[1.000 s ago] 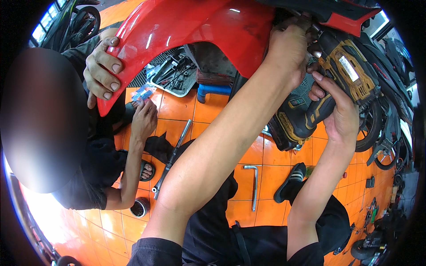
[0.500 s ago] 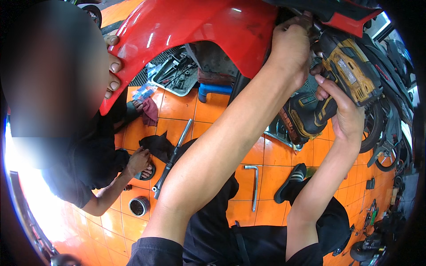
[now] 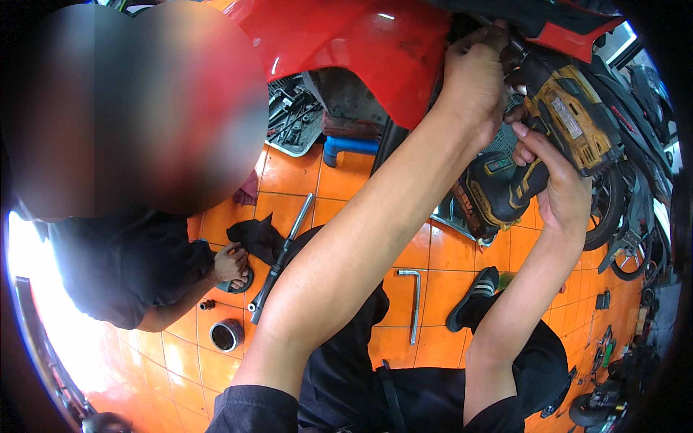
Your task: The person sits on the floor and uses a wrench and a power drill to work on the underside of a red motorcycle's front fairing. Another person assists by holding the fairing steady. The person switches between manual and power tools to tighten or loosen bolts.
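My right hand [image 3: 552, 169] grips the handle of a yellow-and-black cordless impact wrench [image 3: 570, 123], with its battery end hanging low toward the left. The tool's nose points up into a dark gap beside the red motorcycle body panel [image 3: 346, 43]. My left hand [image 3: 476, 68] reaches up at that gap, close to the nose. Its fingers are curled in and partly hidden, so what they hold cannot be made out. My left forearm crosses in front of the panel's lower edge.
A co-worker's hand [image 3: 231, 263] is low at the left. On the orange tiles [image 3: 397, 310] lie a long ratchet handle [image 3: 281, 256], an L-shaped wrench [image 3: 416, 307], a socket [image 3: 207, 304] and a round tin [image 3: 227, 335]. Farther back are a tool tray [image 3: 294, 130] and blue stool [image 3: 350, 146].
The co-worker has leaned to the right, and the hand on the red panel is no longer visible. Their lower arm has shifted slightly up. My hands and the impact wrench stay nearly still.
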### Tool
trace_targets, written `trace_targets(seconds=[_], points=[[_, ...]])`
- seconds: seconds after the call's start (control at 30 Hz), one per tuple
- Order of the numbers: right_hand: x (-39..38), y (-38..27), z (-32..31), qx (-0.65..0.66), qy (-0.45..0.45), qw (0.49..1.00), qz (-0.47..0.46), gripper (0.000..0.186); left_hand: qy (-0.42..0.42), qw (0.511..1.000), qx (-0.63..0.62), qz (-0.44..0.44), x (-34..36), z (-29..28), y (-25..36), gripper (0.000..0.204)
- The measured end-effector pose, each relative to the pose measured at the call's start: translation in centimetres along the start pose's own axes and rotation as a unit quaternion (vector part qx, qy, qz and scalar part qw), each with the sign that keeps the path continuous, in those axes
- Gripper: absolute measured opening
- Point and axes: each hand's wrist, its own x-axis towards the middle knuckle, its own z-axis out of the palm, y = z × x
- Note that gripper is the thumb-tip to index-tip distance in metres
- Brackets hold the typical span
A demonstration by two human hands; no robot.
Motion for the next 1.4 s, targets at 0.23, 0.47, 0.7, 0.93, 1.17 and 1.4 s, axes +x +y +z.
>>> trace_targets(seconds=[0.23, 0.47, 0.7, 0.93, 1.17, 1.4], points=[[-0.1, 0.3, 0.0, 0.032, 0.004, 0.999, 0.027, 0.024, 0.024, 0.998, 0.035, -0.045, -0.6, 0.2, 0.6, 0.016], [-0.1, 0.6, 0.7, 0.099, 0.003, 0.995, 0.029, 0.021, 0.053, 0.994, 0.051, -0.075, -0.6, 0.4, 1.2, 0.016], [-1.5, 2.1, 0.8, 0.113, 0.052, 0.992, 0.006, 0.018, -0.033, 0.995, 0.092, 0.001, 1.6, -2.4, -2.1, 0.015], [-8.2, 7.1, -0.6, 0.000, 0.014, 0.999, 0.034, 0.032, 0.168, 0.941, 0.159, -0.246, -3.0, -4.1, -1.6, 0.028], [-14.4, 14.3, -1.4, -0.179, 0.065, 0.980, -0.051, 0.032, 0.250, 0.909, 0.240, -0.232, -7.9, -6.6, -5.4, 0.018], [-18.2, 19.0, -4.0, -0.194, 0.071, 0.978, -0.018, 0.029, 0.310, 0.878, 0.286, -0.227, -9.3, -9.6, -10.4, 0.017]])
